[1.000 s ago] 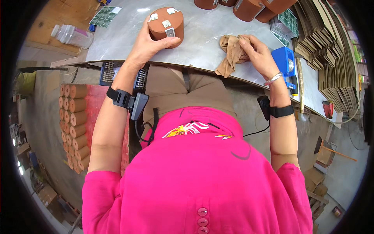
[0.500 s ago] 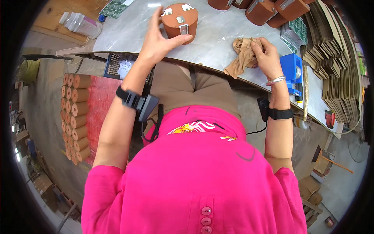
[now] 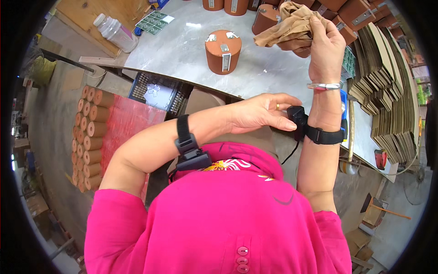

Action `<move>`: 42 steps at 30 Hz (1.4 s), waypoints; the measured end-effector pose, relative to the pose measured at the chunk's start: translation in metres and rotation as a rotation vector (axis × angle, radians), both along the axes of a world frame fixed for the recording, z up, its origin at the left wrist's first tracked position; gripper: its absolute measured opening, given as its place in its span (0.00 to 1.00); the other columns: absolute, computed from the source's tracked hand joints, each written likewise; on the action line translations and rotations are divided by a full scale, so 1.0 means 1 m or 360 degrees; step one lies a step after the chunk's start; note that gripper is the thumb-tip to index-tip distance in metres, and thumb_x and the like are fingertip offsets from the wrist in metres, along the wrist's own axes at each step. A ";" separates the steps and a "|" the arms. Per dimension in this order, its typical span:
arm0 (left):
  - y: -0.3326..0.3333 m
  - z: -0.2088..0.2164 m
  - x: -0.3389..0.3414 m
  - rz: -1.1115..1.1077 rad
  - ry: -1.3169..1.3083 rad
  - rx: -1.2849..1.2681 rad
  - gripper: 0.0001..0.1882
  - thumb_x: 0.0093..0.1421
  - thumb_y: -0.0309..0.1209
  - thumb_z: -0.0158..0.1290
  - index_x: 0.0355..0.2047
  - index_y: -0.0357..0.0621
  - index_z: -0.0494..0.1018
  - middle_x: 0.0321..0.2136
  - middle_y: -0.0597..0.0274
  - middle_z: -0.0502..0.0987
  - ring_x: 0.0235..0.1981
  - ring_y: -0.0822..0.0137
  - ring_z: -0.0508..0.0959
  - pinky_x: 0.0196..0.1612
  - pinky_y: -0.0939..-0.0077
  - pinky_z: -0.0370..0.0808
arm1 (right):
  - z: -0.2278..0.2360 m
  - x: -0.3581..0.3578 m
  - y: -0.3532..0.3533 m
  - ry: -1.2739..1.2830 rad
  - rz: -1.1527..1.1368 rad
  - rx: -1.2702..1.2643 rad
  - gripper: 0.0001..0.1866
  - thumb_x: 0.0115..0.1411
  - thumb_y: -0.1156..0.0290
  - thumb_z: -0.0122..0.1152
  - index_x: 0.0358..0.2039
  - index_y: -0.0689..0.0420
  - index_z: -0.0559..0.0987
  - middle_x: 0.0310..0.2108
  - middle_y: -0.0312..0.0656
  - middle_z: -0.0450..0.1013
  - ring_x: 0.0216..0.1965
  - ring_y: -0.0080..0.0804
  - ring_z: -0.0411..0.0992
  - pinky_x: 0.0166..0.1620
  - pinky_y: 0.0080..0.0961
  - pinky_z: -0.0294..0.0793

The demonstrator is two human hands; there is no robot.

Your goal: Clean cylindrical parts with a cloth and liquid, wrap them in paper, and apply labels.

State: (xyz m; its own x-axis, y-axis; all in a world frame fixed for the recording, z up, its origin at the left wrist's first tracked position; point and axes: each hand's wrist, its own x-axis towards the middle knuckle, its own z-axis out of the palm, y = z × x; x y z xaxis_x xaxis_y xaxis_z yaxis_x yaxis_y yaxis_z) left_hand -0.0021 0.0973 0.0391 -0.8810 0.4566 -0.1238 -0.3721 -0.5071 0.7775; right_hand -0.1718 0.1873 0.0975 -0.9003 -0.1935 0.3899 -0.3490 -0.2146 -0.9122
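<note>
Clutching the tan cloth (image 3: 289, 27) in the right hand's (image 3: 327, 48) fingers; holding the left hand (image 3: 255, 112) empty, with fingers and thumb apart, beside the black wrist device (image 3: 297, 119); facing an upright brown cylinder (image 3: 216, 55), ahead-left of both hands' fingers.

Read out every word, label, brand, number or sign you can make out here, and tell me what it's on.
None can be read.
Clear jar: label too small and blurred.
Green gridded sheet: markings too small.
Brown cloth in the right hand: no lettering visible.
Lone brown cylinder: no lettering visible.
</note>
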 end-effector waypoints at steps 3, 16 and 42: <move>0.012 -0.010 -0.003 -0.0147 -0.0031 0.0330 0.26 0.59 0.23 0.60 0.57 0.40 0.67 0.48 0.63 0.75 0.50 0.71 0.75 0.57 0.73 0.70 | 0.006 0.009 -0.008 -0.0005 -0.0071 0.0000 0.12 0.66 0.68 0.57 0.40 0.67 0.78 0.31 0.38 0.77 0.30 0.19 0.73 0.31 0.18 0.73; 0.022 -0.023 -0.012 -0.0357 -0.0082 0.0563 0.22 0.67 0.33 0.52 0.59 0.39 0.64 0.51 0.60 0.75 0.51 0.67 0.75 0.55 0.67 0.73 | 0.022 0.048 -0.024 0.0932 -0.0393 0.0506 0.09 0.60 0.69 0.61 0.37 0.62 0.79 0.27 0.49 0.78 0.28 0.37 0.79 0.36 0.29 0.76; 0.028 -0.051 -0.025 -0.0296 -0.0098 0.0832 0.24 0.67 0.31 0.51 0.62 0.39 0.61 0.57 0.55 0.70 0.59 0.60 0.71 0.63 0.60 0.66 | -0.016 0.003 -0.026 0.1147 -0.0552 0.0875 0.08 0.56 0.69 0.60 0.33 0.60 0.79 0.31 0.48 0.77 0.35 0.49 0.74 0.40 0.41 0.74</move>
